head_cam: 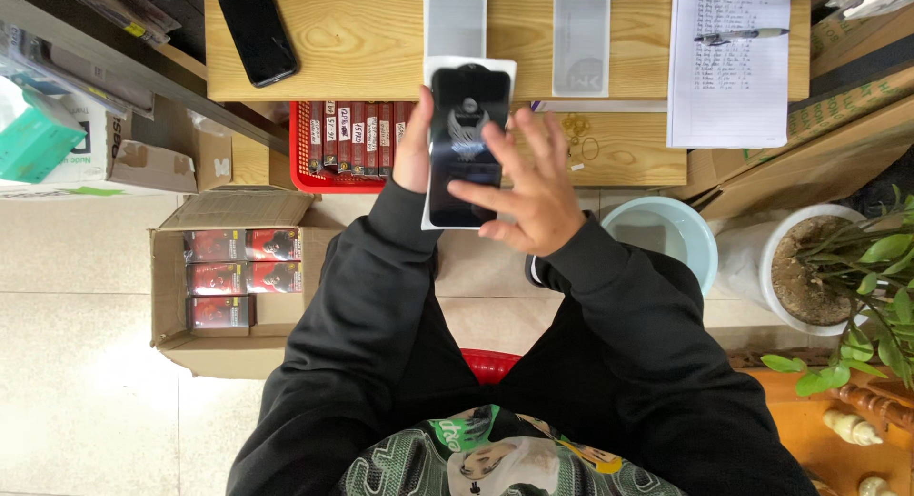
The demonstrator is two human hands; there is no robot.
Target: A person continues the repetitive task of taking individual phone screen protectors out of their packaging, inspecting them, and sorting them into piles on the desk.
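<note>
Two hands meet over one dark glass screen protector [465, 144], which lies on a white backing card held above the near edge of the bench [362, 39]. Its long axis runs away from the person, the top end pointing toward the bench and the bottom end toward the lap. The left hand [415, 148] grips the protector's left edge, fingers closed round it from behind. The right hand [535, 187] is spread open, its fingertips [462, 186] resting flat on the lower part of the glass.

On the bench lie two pale protector sleeves [455, 20], side by side, one black phone [257, 29] to the left and one lined notebook [729, 63] with one pen [741, 36] on it. One red basket [328, 144] of upright packs sits under the bench, partly hidden by the left hand. One open cardboard box [233, 287] with red-and-black packs stands on the floor at left; one pale blue bucket [666, 234] and one potted plant [819, 267] stand at right.
</note>
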